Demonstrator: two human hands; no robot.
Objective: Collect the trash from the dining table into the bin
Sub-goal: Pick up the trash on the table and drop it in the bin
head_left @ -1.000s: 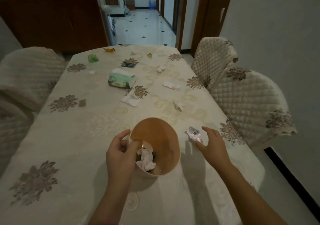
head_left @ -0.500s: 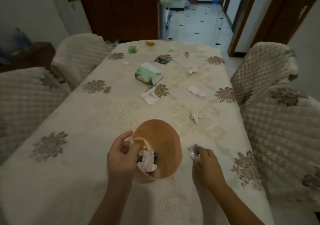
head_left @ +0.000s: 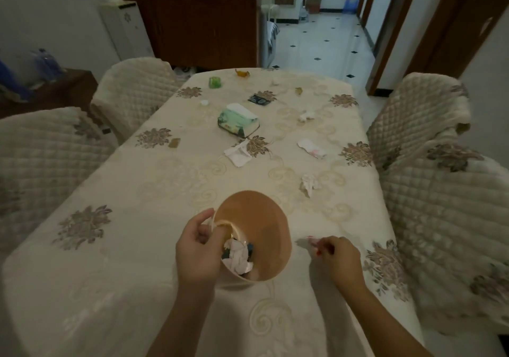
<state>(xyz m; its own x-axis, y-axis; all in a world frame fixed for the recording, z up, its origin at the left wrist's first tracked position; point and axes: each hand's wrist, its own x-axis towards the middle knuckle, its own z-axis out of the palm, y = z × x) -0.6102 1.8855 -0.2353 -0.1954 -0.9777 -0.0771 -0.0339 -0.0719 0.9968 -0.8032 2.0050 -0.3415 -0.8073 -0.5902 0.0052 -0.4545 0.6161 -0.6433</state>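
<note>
While my left hand [head_left: 198, 249] grips the near rim of the bin [head_left: 256, 219], fingers curled over its edge, my right hand [head_left: 337, 257] pinches a small crumpled wrapper [head_left: 307, 242] just to the right of the bin, low over the table [head_left: 110, 288]; I cannot tell whether the wrapper has left the surface. To do this well, I judge I should keep the pinch tight, lift straight up so nothing drags, carry the wrapper leftward over the rim, and let go only once it hangs above the opening. The left hand should brace the bin, which looks tipped toward me, so it does not rock. A few scraps [head_left: 238, 257] already lie in the bottom of the bin. More trash waits beyond the bin: a crumpled tissue [head_left: 308, 184] beyond it to the right, and a flat white paper [head_left: 238, 154] farther off, both well apart from my hands.
</note>
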